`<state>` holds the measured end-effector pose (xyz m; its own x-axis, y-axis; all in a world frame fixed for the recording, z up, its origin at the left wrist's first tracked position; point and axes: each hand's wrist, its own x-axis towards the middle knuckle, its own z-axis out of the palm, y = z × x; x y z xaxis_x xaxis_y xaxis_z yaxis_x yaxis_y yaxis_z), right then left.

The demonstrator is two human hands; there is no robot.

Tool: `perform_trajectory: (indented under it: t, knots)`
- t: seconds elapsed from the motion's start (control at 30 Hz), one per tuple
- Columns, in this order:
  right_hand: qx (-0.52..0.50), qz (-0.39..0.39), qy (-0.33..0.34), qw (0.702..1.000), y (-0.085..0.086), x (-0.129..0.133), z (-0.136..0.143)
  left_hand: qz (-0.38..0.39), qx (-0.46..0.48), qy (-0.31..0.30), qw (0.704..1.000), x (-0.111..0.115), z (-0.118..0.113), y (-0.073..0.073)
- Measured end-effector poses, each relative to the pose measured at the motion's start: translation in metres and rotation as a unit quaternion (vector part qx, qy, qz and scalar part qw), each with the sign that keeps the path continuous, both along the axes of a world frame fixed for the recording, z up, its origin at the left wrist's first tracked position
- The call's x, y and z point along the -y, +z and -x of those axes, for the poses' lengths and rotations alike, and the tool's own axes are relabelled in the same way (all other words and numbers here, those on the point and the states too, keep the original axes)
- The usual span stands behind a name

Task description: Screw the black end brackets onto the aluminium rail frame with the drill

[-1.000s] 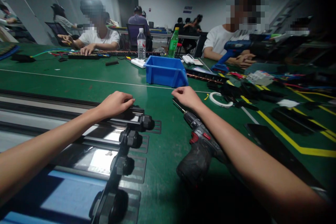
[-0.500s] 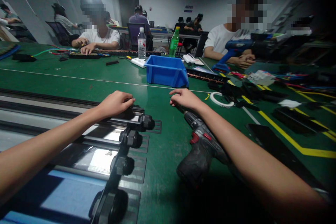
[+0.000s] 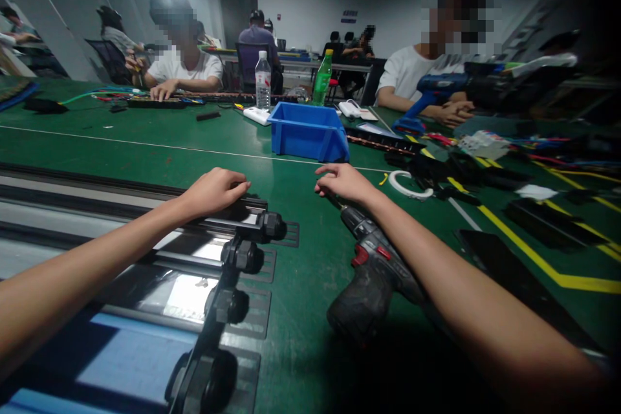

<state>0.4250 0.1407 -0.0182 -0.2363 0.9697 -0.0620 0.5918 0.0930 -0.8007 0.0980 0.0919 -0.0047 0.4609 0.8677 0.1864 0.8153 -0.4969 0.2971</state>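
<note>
My left hand [image 3: 218,189] rests palm down at the far end of a row of long black-framed panels [image 3: 179,259]. Its fingers are loosely bent, with a gap between thumb and forefinger, and nothing shows in them. Black cable glands [image 3: 242,255] line the panels' right end, close to that hand. My right hand [image 3: 343,182] is over the green table, its fingers slightly bent and apart, holding nothing visible. Below it lies a black and red cordless drill [image 3: 371,265], its chuck pointing toward the hand. My right forearm hides part of the drill.
Beyond my hands stands a blue bin [image 3: 308,136], with a clear bottle [image 3: 262,81] and a green bottle [image 3: 322,79] behind. A white cable coil [image 3: 407,185], black parts and wires lie right. Two people sit across the table [image 3: 301,297], a blue drill [image 3: 431,97] near one.
My hands and the drill stay practically where they were. Across the table at left, the seated person has lifted one hand off the dark strip.
</note>
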Motion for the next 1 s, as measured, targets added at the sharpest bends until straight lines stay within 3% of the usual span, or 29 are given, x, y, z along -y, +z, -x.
perform_trajectory:
  t: [0.7,1.0]
  knots:
    - [-0.009,0.045,0.033,0.998,0.011,0.006,-0.006,-0.003,0.006,-0.006,1.000,0.000,0.000,0.000]
    - [-0.004,0.066,0.042,0.997,0.004,0.001,-0.011,0.000,0.007,-0.002,1.000,0.001,-0.001,0.001]
